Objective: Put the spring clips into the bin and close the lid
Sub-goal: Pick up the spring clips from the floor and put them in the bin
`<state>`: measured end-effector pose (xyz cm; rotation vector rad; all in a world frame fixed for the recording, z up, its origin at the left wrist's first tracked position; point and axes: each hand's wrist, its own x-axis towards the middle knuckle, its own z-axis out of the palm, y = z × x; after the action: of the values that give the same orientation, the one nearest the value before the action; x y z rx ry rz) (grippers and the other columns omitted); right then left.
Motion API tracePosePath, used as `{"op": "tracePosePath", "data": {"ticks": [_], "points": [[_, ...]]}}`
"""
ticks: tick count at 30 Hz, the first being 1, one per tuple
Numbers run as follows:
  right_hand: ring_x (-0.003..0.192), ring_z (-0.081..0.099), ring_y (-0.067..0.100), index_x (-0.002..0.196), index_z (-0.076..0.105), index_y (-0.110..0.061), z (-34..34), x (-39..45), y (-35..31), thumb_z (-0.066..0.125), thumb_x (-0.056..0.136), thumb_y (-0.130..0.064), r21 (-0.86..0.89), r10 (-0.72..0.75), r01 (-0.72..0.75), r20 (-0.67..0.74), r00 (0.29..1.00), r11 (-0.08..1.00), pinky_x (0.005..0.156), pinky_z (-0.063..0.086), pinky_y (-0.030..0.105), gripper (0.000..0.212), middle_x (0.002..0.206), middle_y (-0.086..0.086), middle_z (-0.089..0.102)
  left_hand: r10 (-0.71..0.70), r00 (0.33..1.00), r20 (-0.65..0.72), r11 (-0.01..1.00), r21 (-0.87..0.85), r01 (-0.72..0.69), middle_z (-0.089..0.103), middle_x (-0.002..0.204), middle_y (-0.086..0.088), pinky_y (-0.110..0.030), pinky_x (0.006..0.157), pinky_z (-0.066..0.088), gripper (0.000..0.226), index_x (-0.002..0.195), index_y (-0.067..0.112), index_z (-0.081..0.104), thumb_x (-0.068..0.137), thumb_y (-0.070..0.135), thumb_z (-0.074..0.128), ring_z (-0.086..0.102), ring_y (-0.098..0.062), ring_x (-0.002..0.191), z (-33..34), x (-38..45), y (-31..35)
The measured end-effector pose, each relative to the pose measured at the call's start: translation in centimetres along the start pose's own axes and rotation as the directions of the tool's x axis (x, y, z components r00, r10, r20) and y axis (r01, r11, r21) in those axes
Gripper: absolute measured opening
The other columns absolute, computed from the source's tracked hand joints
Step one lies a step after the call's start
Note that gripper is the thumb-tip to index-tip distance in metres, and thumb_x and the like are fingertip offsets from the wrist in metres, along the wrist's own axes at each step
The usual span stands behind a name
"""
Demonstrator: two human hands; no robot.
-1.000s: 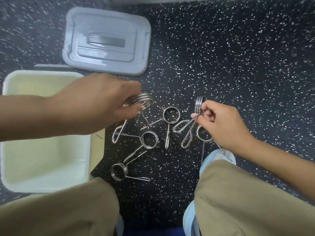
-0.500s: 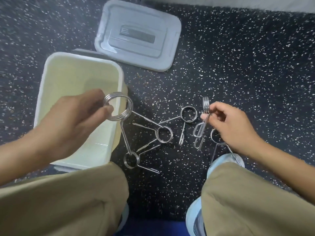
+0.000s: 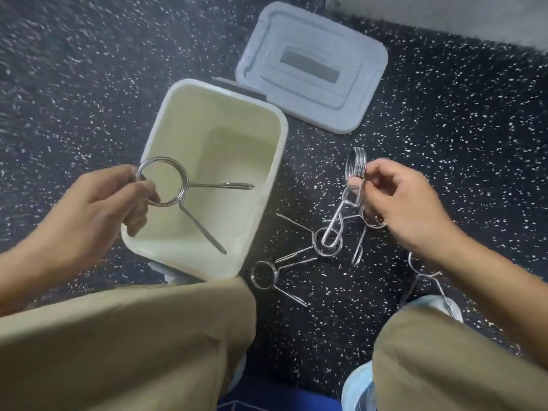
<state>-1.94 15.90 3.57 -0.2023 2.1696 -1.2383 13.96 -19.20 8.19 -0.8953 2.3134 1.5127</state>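
Observation:
A cream bin (image 3: 274,161) stands open on the speckled floor. My left hand (image 3: 98,215) pinches the coil of a steel spring clip (image 3: 182,188) and holds it over the bin's inside, its two legs pointing right and down. My right hand (image 3: 406,203) grips a second spring clip (image 3: 353,185) upright, right of the bin, above the floor. Several more clips lie on the floor between my knees, among them one with a round coil (image 3: 264,275) and one (image 3: 318,247) under the held clip. The grey lid (image 3: 314,72) lies flat beyond the bin.
My two knees in tan trousers (image 3: 148,345) fill the lower part of the view, with a light shoe (image 3: 358,387) at the lower right. One clip (image 3: 430,277) lies partly under my right wrist. A pale wall base (image 3: 444,16) runs along the top right.
My left hand has lifted a clip off the floor and carried it left over the bin. My right hand has raised its clip slightly. The camera view has shifted left.

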Motion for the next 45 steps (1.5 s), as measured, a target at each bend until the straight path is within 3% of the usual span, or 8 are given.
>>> {"op": "tracePosePath", "data": {"ticks": [7, 11, 18, 24, 30, 34, 40, 45], "points": [[0.055, 0.051, 0.009, 0.088, 0.067, -0.015, 1.5, 1.7, -2.2, 0.065, 0.097, -0.014, -0.035, -0.046, 0.048, 0.053, 0.998, 0.998, 0.055, 0.043, 0.02, 0.009, 0.064, 0.004, 0.061, -0.054, 0.998, -0.031, 0.983, 0.175, 0.059, 0.052, 0.049, 0.0, -0.057, 0.057, 0.048, 0.038, 0.081, 0.014, 0.063, 0.087, 0.051, 0.059, 0.049, -0.038, 0.05, -0.7, -0.2, 0.3], [0.059, 0.053, 0.013, 0.089, 0.067, -0.019, 2.0, 2.1, -3.9, 0.065, 0.097, -0.019, -0.067, -0.047, 0.055, 0.111, 0.993, 0.996, 0.059, 0.045, 0.03, 0.008, 0.074, 0.016, 0.065, -0.061, 0.998, -0.029, 0.936, 0.345, 0.067, 0.062, 0.053, -0.003, -0.034, 0.049, 0.037, 0.031, 0.074, 0.017, 0.062, 0.097, 0.036, 0.055, 0.046, -0.01, 0.042, 0.9, 0.9, 0.5], [0.059, 0.053, 0.007, 0.094, 0.069, -0.015, 1.9, 3.1, -7.7, 0.064, 0.086, -0.036, 0.041, -0.05, 0.039, 0.323, 0.945, 0.998, 0.058, 0.045, 0.015, 0.024, 0.062, -0.006, 0.062, -0.148, 0.988, 0.043, 0.831, 0.548, 0.101, 0.066, 0.068, -0.012, -0.049, 0.066, 0.051, 0.027, 0.076, 0.006, 0.055, 0.096, 0.021, 0.047, 0.061, -0.035, 0.066, 4.5, 4.8, -3.9], [0.066, 0.063, 0.025, 0.102, 0.061, -0.021, 2.3, 4.0, -9.2, 0.047, 0.098, -0.045, 0.009, -0.054, 0.058, 0.5, 0.864, 0.998, 0.067, 0.053, 0.037, 0.029, 0.074, 0.007, 0.063, -0.263, 0.957, 0.12, 0.721, 0.684, 0.113, 0.072, 0.079, -0.013, -0.044, 0.076, 0.056, 0.03, 0.078, 0.002, 0.069, 0.094, 0.009, 0.045, 0.068, -0.034, 0.076, 6.3, 7.1, -5.3], [0.083, 0.072, 0.021, 0.121, 0.06, -0.039, 3.4, 4.1, -9.1, 0.051, 0.093, -0.063, -0.037, 0.133, -0.137, 0.581, 0.803, 0.99, 0.084, 0.055, 0.044, 0.038, 0.105, 0.014, 0.069, -0.383, 0.91, 0.156, 0.631, 0.764, 0.134, 0.04, 0.062, 0.001, -0.033, 0.065, 0.045, 0.022, 0.071, 0.01, 0.056, 0.092, 0.004, 0.053, 0.056, -0.026, 0.072, 6.9, 7.9, -5.7], [0.06, 0.064, 0.017, 0.084, 0.067, -0.025, 5.2, 4.2, -10.4, 0.06, 0.083, -0.065, -0.105, 0.204, -0.176, 0.486, 0.85, 0.979, 0.065, 0.055, 0.037, 0.04, 0.072, 0.006, 0.066, -0.334, 0.929, 0.156, 0.62, 0.78, 0.092, 0.039, 0.062, -0.001, -0.029, 0.053, 0.038, 0.035, 0.062, 0.015, 0.033, 0.085, -0.007, 0.046, 0.045, -0.019, 0.056, 7.4, 8.0, -6.2], [0.06, 0.065, 0.032, 0.09, 0.063, -0.013, 7.7, 5.9, -11.5, 0.07, 0.086, -0.036, -0.148, 0.254, -0.21, 0.435, 0.864, 0.966, 0.065, 0.053, 0.047, 0.024, 0.063, 0.011, 0.067, -0.262, 0.947, 0.184, 0.629, 0.777, 0.023, 0.05, 0.072, -0.001, -0.028, 0.054, 0.039, 0.024, 0.076, 0.019, 0.048, 0.079, -0.004, 0.042, 0.05, -0.02, 0.059, 7.2, 7.6, -7.4], [0.056, 0.059, 0.012, 0.102, 0.065, -0.006, 11.1, 7.7, -13.3, 0.067, 0.094, -0.017, -0.05, 0.371, -0.413, 0.545, 0.752, 0.909, 0.057, 0.054, 0.024, 0.014, 0.081, 0.005, 0.06, -0.256, 0.959, 0.117, 0.573, 0.818, 0.053, 0.047, 0.07, 0.001, -0.028, 0.053, 0.041, 0.024, 0.076, 0.02, 0.052, 0.08, -0.002, 0.043, 0.051, -0.018, 0.059, 7.1, 7.3, -6.9]]}}
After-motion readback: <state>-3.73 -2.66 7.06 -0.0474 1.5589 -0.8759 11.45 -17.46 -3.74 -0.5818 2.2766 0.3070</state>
